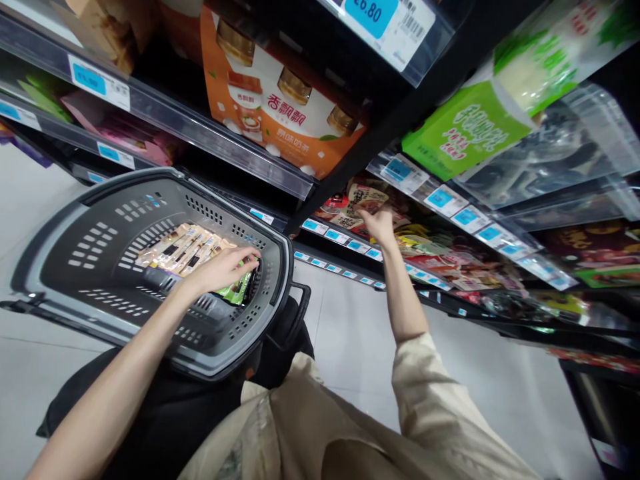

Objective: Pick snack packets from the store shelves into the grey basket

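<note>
My left hand (223,269) reaches into a grey shopping basket (100,200) and its fingers are closed on a green packet (236,289) near the basket's right wall. Beside it in the basket lie several beige packets (183,248). My right hand (377,223) is stretched out to a lower shelf and touches a red-and-brown snack packet (367,199) among other bags; its fingers are bent round the packet's edge.
Shelves (210,137) with blue price tags run across the view. An orange carton of milk tea (280,100) stands above, a green packet (470,127) to the right. Pale floor tiles (350,320) lie below. My beige sleeve and dark trousers fill the bottom.
</note>
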`<state>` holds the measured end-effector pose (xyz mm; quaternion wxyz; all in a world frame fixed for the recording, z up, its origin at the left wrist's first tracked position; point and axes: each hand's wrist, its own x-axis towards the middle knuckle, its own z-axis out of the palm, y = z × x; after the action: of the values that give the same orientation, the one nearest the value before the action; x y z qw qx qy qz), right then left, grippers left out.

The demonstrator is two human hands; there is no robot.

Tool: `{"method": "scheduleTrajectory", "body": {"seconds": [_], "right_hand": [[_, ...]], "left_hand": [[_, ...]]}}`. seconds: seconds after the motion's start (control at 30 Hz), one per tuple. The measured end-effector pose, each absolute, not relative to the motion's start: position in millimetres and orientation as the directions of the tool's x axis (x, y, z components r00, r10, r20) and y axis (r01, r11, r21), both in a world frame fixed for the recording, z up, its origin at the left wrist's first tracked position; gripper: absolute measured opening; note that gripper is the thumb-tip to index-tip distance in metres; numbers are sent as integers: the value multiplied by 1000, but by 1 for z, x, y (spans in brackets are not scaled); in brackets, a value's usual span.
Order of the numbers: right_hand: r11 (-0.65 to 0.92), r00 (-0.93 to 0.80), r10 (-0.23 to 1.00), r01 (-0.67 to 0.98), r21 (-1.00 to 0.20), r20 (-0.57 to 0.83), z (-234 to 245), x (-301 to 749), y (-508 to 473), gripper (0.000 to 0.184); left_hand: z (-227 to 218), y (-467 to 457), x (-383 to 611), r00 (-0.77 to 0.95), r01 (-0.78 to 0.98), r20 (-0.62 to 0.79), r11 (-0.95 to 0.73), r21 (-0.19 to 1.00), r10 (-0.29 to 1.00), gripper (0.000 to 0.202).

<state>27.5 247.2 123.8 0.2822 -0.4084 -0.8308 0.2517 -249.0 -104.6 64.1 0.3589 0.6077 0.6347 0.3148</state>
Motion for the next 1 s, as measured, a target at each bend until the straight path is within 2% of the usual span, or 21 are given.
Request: {"method": "scheduleTrajectory", "body": {"seconds": [0.1,0.17,0.3,0.37,0.5,0.6,0.7,0.87,0.93,1.0], "right_hand": [[486,-427,858,492,-722,287,111,21,242,44],[511,-397,853,511,-691,338,107,18,238,49],[605,-383,788,623,-496,481,119,15,232,71],[604,-393,773,696,-387,498,133,15,231,73],[646,-574,744,749,-148,342,163,19,227,54],[687,-656,704,726,-27,273,170,24,224,44],[677,-650,704,736,5,288,163,32,224,46],[591,-534,775,802,-89,337,154,48,234,54],[604,-560,775,793,-81,295,158,52,235,51],[615,-605,776,788,0,178,164,50,234,47]], "left_hand": [[62,-104,-248,0,538,-69,59,841,998,39],[62,-104,-248,4,546,-59,47,836,998,39],[64,-105,-251,3,583,-47,36,812,999,38],[65,-106,-254,-8,606,-42,38,795,999,38],[68,-108,-263,-35,648,-44,56,760,998,37],[69,-110,-270,-43,691,-65,77,719,997,35],[68,-113,-276,-53,729,-107,112,676,993,34],[64,-119,-282,-87,763,-166,173,622,982,34],[60,-120,-284,-110,750,-175,197,632,978,34],[54,-122,-285,-169,684,-164,235,691,972,33]]}}
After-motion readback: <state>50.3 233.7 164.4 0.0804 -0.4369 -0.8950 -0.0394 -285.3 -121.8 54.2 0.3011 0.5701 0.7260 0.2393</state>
